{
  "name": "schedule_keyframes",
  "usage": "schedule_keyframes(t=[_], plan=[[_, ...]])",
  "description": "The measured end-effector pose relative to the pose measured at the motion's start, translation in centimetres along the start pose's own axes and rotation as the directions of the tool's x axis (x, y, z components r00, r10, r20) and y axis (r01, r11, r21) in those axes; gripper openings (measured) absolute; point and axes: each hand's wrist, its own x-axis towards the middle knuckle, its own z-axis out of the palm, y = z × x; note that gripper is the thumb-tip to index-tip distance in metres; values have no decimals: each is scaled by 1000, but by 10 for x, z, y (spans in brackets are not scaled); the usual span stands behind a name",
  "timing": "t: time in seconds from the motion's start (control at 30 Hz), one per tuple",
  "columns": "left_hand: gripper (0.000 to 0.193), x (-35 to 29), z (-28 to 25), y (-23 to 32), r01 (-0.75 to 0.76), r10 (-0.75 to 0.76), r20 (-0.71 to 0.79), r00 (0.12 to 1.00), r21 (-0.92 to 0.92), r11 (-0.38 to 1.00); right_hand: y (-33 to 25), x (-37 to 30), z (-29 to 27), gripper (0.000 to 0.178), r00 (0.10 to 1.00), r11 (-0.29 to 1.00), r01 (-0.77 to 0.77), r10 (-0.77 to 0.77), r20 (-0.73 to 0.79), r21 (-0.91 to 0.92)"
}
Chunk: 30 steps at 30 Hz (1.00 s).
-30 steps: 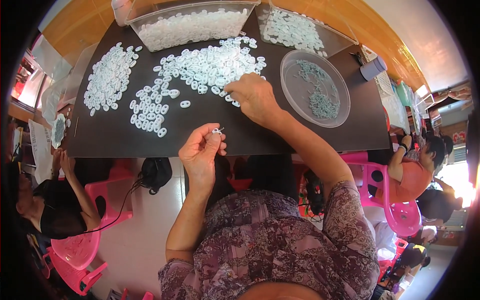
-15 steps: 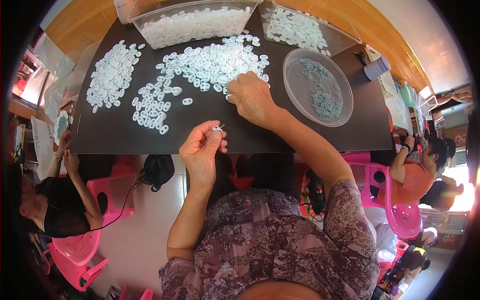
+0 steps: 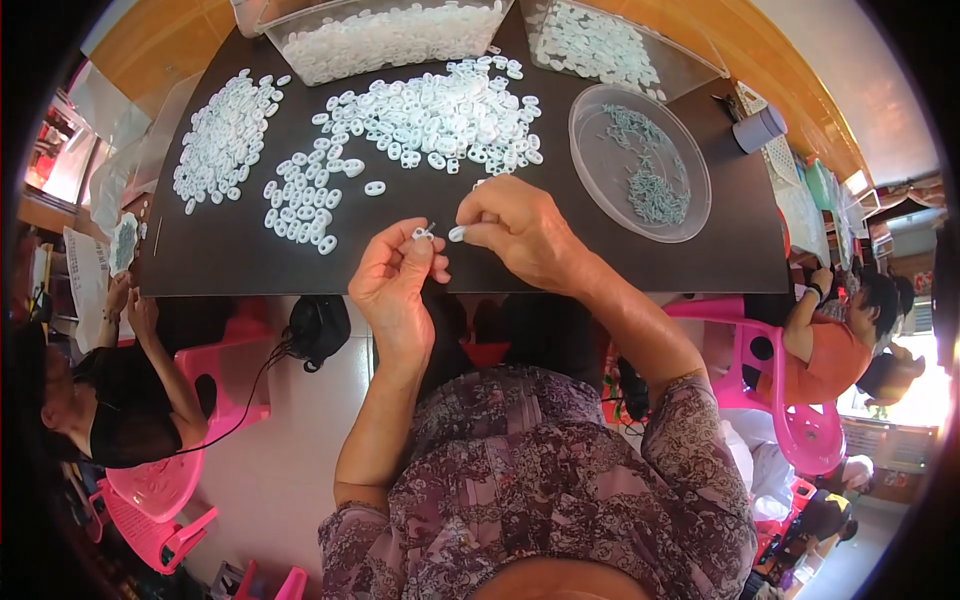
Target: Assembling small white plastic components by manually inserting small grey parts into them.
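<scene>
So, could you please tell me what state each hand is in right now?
Left hand: closed, holding a small white piece with a thin pin.
Right hand: closed, pinching a white oval piece.

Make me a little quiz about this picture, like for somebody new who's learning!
1. True or false: the right hand is pinching a white oval piece.

2. What lies in the round clear tray?
A) spoons
B) small grey-green pieces
C) pink chairs

3. Fill in the gap: the round clear tray sits toward the person's ____ side of the dark table.

Key: 1. True. 2. B. 3. right.
</scene>
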Motion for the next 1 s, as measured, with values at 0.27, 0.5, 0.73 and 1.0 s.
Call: schedule_keyframes(t=[0.27, 0.5, 0.73, 1.0], plan=[[15, -3, 5, 0, 10, -12, -60, 998, -22, 1000, -14, -14, 18, 12, 978, 989, -145, 148, -146, 34], [12, -4, 7, -3, 30, -38, -112, 993, -73, 997, -13, -25, 32, 16, 963, 992, 72, -95, -251, -100], [13, -7, 11, 0, 48, -59, -123, 991, -89, 995, -14, -31, 35, 17, 930, 921, -218, 296, -216, 321], [13, -10, 10, 1, 24, -33, -88, 996, -93, 995, -14, -29, 30, 16, 902, 554, -341, 420, 99, 759]])
